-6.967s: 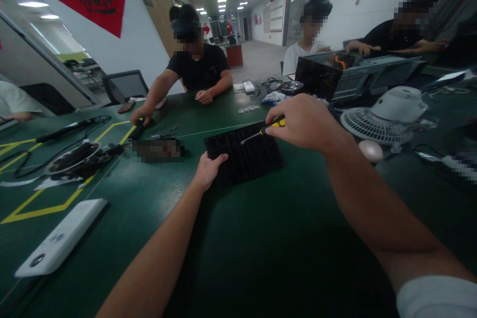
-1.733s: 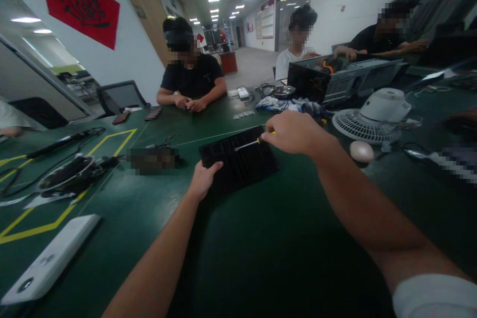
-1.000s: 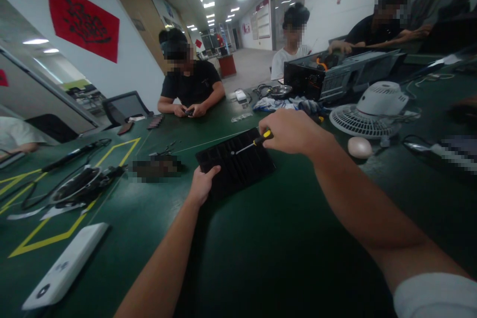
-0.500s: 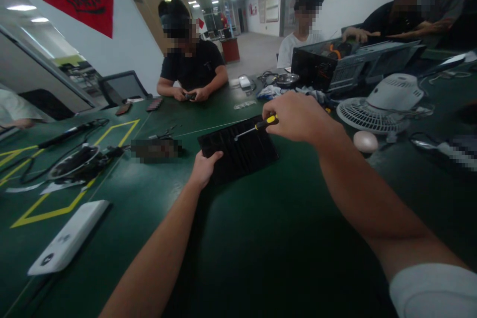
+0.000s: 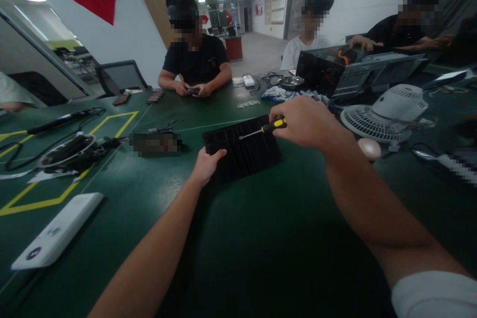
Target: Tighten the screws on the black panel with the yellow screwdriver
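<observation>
A black rectangular tray-like panel (image 5: 257, 151), with ridges or compartments across it, lies tilted on the green table. My left hand (image 5: 207, 165) grips its left edge, thumb on top and the other fingers hidden beneath or behind. In my right hand (image 5: 303, 121) is a screwdriver (image 5: 276, 125) with a yellow and black handle, fingers closed round it. The metal shaft points left and down over the panel. Its tip, bearing something small and shiny, appears over the panel's middle; whether it touches the surface I cannot tell.
On the left lie a white power bank (image 5: 57, 233), black cables and a ring-shaped part (image 5: 69, 151). To the right are a pale round object (image 5: 368, 149), a white fan (image 5: 391, 114) and an open computer case (image 5: 335, 72). Several people sit around the table (image 5: 261, 238).
The view has shifted a little, so most things appear slightly displaced. Both hands keep their holds on the panel and screwdriver, with the tip still over the panel.
</observation>
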### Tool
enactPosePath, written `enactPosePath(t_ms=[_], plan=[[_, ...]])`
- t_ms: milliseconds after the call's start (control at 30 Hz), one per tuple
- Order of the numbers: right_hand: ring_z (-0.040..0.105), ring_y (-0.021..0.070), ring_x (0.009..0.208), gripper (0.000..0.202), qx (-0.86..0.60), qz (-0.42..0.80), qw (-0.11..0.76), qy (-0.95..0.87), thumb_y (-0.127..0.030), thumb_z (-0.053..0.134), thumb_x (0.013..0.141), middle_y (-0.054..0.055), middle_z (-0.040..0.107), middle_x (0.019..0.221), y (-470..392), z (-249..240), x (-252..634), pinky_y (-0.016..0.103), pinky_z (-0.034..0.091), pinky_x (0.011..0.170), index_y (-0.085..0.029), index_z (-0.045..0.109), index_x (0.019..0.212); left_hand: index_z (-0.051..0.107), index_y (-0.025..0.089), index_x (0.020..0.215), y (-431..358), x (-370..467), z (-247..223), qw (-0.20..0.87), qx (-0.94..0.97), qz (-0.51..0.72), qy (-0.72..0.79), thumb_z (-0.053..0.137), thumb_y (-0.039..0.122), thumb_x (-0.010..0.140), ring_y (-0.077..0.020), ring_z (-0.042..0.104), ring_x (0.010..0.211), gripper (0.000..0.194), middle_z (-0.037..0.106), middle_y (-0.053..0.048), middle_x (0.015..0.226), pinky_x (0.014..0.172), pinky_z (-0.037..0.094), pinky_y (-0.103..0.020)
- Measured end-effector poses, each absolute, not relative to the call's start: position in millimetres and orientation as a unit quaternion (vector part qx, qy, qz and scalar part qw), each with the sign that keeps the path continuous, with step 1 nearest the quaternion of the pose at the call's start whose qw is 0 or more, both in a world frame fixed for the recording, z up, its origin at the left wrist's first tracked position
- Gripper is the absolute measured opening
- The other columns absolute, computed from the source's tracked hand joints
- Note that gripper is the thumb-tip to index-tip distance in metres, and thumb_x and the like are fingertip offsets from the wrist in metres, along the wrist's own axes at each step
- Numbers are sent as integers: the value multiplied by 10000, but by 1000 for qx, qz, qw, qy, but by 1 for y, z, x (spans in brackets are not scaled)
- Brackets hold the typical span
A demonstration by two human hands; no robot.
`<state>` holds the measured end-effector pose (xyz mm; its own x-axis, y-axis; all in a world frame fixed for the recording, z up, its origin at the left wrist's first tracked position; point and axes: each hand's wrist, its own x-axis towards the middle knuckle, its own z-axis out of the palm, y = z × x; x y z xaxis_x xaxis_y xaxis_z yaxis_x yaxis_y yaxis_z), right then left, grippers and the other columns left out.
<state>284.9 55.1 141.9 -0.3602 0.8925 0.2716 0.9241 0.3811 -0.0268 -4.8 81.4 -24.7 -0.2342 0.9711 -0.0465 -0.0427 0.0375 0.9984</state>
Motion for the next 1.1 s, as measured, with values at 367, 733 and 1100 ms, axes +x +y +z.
enactPosePath(t_ms=[367, 733, 1100], plan=[[752, 366, 1042, 334, -570, -51, 92, -815, -388, 673, 935, 157, 835, 1092, 47, 147, 279, 427, 525, 825, -223, 883, 1135, 725, 173, 998, 79, -4, -23, 450, 422, 554, 559, 968, 359, 540, -292, 779, 885, 551, 806, -69, 949, 938, 640, -501], [720, 295, 900, 433, -524, -14, 100, -845, -489, 562, 1032, 138, 808, 989, 54, 153, 295, 390, 451, 779, -170, 834, 1142, 725, 175, 974, 78, -3, -21, 456, 419, 557, 553, 959, 349, 542, -272, 766, 862, 521, 795, -58, 930, 914, 642, -477], [727, 299, 946, 262, -532, -60, 172, -827, -255, 742, 831, 74, 821, 1031, 53, 152, 301, 387, 456, 794, -272, 841, 1073, 726, 183, 979, 82, -8, -29, 451, 431, 552, 554, 963, 367, 565, -298, 782, 895, 511, 800, -67, 940, 914, 650, -487]])
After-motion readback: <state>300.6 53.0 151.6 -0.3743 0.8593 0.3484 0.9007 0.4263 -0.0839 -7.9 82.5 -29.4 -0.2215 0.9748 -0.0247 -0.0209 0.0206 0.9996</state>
